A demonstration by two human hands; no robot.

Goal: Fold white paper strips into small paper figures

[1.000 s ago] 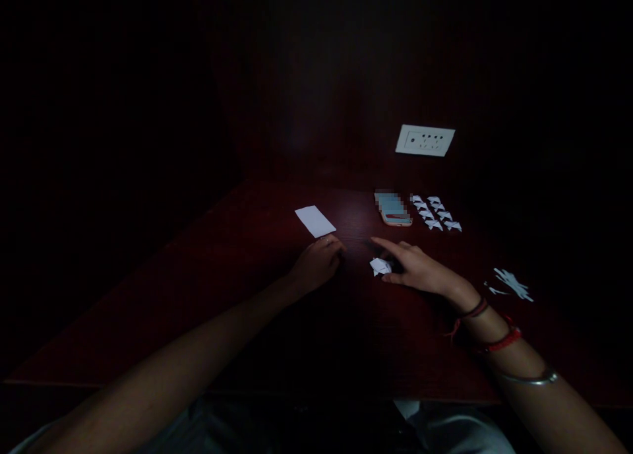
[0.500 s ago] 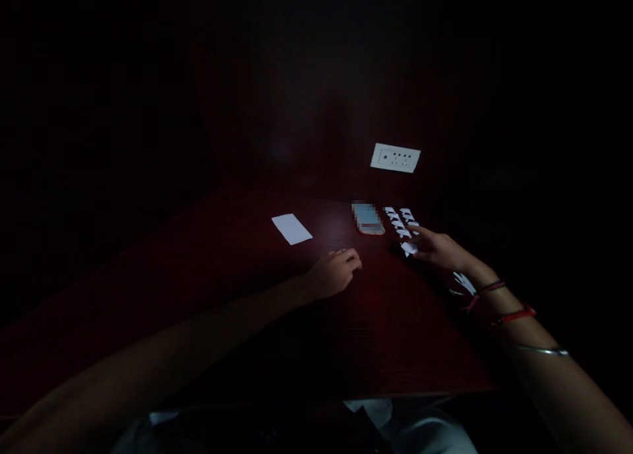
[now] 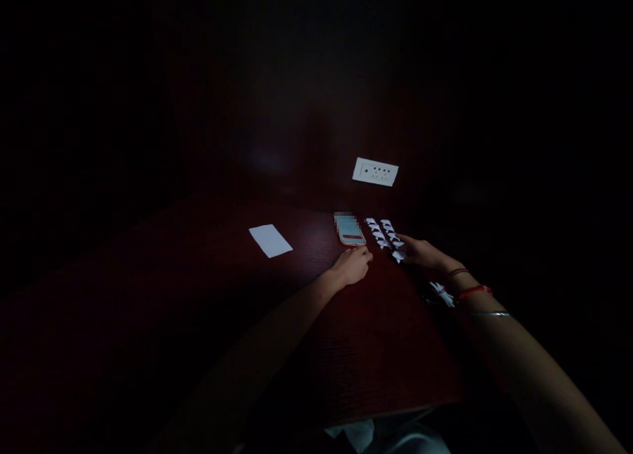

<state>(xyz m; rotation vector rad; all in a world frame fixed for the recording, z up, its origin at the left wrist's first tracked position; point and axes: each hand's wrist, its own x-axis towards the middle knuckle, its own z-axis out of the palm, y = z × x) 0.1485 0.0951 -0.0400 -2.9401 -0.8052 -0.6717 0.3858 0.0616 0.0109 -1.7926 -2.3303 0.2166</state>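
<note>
The room is very dark. My right hand point(image 3: 421, 252) reaches to the near end of two rows of small white folded paper pieces point(image 3: 383, 233) on a dark red table point(image 3: 376, 348), its fingertips on the nearest folded piece point(image 3: 398, 255). My left hand point(image 3: 352, 266) rests on the table with fingers curled, just below a phone point(image 3: 349, 230) with a lit screen. Nothing shows in the left hand.
A white paper sheet point(image 3: 270, 240) lies flat to the left. White paper scraps point(image 3: 442, 293) lie beside my right wrist. A white wall socket plate point(image 3: 375, 171) sits on the dark wall behind the table. The table's near edge runs under my arms.
My right hand carried the small folded paper from the table's middle to the near end of the rows. My left hand shifted right toward the phone. The view turned right.
</note>
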